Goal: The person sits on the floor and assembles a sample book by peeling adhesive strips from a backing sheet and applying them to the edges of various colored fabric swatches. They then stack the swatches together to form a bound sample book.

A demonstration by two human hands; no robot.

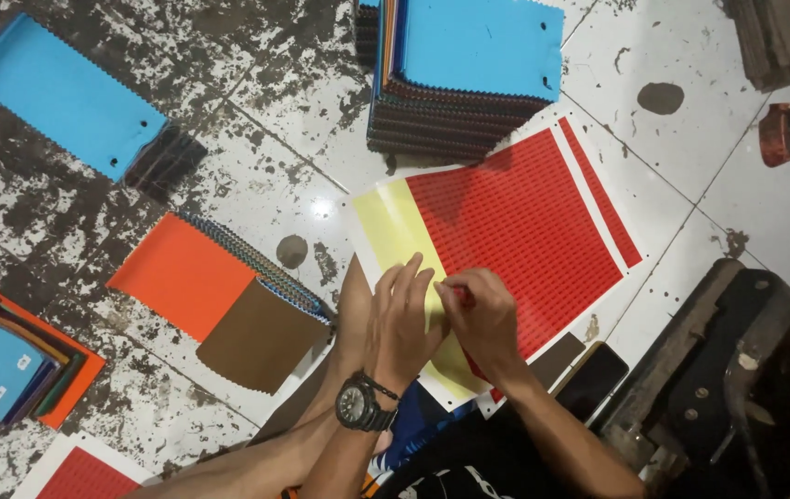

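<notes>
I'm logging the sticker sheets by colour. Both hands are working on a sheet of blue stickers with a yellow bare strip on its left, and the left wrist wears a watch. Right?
Not quite. In the head view the sticker sheet is red, not blue. The rest holds: its yellow strip lies to the left, both the left hand and right hand are on it, and the watch is on the left wrist.

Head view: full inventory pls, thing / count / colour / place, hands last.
sticker sheet: 1, red grid on yellow-white backing, floor centre, under both hands
tall swatch stack: 1, blue top over dark layers, top centre
blue swatch bundle: 1, blue with dark end, upper left
orange-brown swatch bundle: 1, orange and brown, left of centre
fanned swatch bundle: 1, blue inside orange, left edge
second sticker sheet: 1, red, bottom left, partly cut off
phone: 1, black, right of the sheet's lower corner
small dish: 1, dark red, upper right
wristwatch: 1, black, left wrist
left hand: flat on yellow backing
right hand: fingertips pinched at the red grid's edge
</notes>
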